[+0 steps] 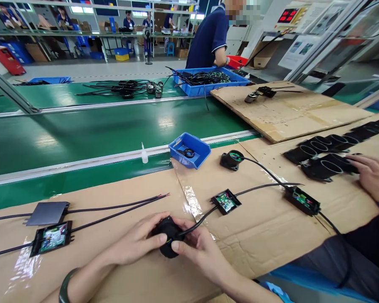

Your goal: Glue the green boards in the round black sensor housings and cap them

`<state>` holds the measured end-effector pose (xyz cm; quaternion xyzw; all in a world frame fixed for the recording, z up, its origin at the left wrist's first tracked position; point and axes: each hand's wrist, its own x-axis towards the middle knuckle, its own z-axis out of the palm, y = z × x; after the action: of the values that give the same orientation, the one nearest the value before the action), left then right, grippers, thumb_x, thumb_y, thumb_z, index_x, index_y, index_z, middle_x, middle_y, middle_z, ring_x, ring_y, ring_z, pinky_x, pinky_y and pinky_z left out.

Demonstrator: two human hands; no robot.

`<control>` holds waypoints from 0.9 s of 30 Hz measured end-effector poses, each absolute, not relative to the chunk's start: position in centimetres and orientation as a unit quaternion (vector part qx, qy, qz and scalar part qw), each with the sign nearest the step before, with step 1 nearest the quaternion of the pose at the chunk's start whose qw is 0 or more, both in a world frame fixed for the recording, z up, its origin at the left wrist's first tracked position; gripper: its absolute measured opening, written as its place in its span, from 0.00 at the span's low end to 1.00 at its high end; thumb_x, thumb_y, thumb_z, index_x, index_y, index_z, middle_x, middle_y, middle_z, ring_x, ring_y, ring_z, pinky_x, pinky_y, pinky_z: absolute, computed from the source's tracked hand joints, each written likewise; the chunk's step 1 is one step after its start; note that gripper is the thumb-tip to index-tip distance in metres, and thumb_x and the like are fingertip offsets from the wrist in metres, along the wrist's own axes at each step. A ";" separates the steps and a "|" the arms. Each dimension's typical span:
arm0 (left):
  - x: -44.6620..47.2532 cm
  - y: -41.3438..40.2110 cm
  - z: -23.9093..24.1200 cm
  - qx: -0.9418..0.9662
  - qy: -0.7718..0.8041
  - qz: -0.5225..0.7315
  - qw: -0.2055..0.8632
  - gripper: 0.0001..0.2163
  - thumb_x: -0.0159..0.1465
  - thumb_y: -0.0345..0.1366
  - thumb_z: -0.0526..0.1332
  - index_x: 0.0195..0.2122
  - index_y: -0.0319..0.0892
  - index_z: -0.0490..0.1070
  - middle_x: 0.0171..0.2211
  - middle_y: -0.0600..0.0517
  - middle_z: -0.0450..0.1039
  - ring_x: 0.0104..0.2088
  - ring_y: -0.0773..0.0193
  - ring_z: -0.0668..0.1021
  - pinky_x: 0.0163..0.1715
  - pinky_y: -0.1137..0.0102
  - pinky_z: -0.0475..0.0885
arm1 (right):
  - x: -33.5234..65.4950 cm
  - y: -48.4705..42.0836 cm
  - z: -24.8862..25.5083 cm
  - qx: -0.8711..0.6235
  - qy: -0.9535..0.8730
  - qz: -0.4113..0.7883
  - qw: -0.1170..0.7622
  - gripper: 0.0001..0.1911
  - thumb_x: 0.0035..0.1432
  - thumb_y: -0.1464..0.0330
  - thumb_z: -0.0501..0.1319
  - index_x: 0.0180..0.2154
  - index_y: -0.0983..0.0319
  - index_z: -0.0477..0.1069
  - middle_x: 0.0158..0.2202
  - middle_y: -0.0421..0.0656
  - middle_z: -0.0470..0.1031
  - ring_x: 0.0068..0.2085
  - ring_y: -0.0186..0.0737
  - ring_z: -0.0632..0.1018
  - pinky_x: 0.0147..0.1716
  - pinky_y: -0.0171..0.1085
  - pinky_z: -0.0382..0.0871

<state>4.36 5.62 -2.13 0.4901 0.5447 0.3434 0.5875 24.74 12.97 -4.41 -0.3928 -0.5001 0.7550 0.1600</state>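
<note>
Low over the cardboard, my left hand (145, 235) and my right hand (196, 244) grip a round black plastic housing (168, 229) from both sides. Both thumbs press on its near face, where a bit of coloured wire shows. A black cable (198, 219) runs from the housing to a small black box with a bare green circuit board (227, 201). To the left lies another open box with a circuit board (52, 237), beside a box with a grey cover (47, 213). Farther off stands a similar round housing (232, 160), cabled to a black circuit box (303, 200).
A blue bin (189, 150) holding black rings stands ahead, near a small white bottle (144, 153). At right, a co-worker's hand (374, 174) touches rows of black housings (322, 166). Beyond the green conveyor (113, 130), a person leans by a blue crate (192, 89) of cables.
</note>
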 end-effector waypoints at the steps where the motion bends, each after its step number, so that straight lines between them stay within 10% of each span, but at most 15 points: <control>1: 4.5 5.5 -2.1 0.506 0.550 0.334 0.574 0.28 0.67 0.50 0.57 0.65 0.43 0.62 0.65 0.46 0.61 0.64 0.51 0.64 0.66 0.57 0.56 | 24.8 12.9 -4.5 -0.395 -0.502 0.752 0.163 0.36 0.44 0.56 0.74 0.53 0.63 0.71 0.57 0.53 0.72 0.59 0.54 0.72 0.62 0.53 0.62; 14: 6.9 4.4 -1.5 0.551 0.647 0.296 0.436 0.26 0.69 0.51 0.52 0.65 0.44 0.61 0.64 0.43 0.60 0.64 0.49 0.63 0.65 0.54 0.59 | 24.2 12.4 -4.3 -0.404 -0.482 0.750 0.206 0.35 0.40 0.55 0.76 0.48 0.63 0.71 0.54 0.52 0.75 0.58 0.54 0.73 0.62 0.52 0.62; 18: 8.4 3.9 -1.8 0.578 0.688 0.332 0.286 0.26 0.55 0.45 0.70 0.50 0.41 0.67 0.50 0.41 0.69 0.50 0.49 0.75 0.48 0.58 0.75 | 23.9 12.4 -4.8 -0.407 -0.461 0.760 0.210 0.36 0.35 0.58 0.77 0.46 0.63 0.69 0.52 0.52 0.75 0.56 0.54 0.75 0.60 0.51 0.64; 27: 9.9 3.9 -3.2 0.600 0.702 0.370 0.101 0.11 0.58 0.36 0.62 0.41 0.43 0.66 0.37 0.49 0.74 0.35 0.58 0.79 0.33 0.65 0.76 | 22.9 13.2 -5.7 -0.342 -0.552 0.736 0.193 0.33 0.43 0.50 0.70 0.45 0.65 0.72 0.50 0.52 0.77 0.54 0.53 0.76 0.57 0.50 0.66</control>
<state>9.86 3.87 -3.23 0.6000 0.7018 0.3705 0.1008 22.86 13.16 -5.71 -0.3425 -0.5519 0.7355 0.1927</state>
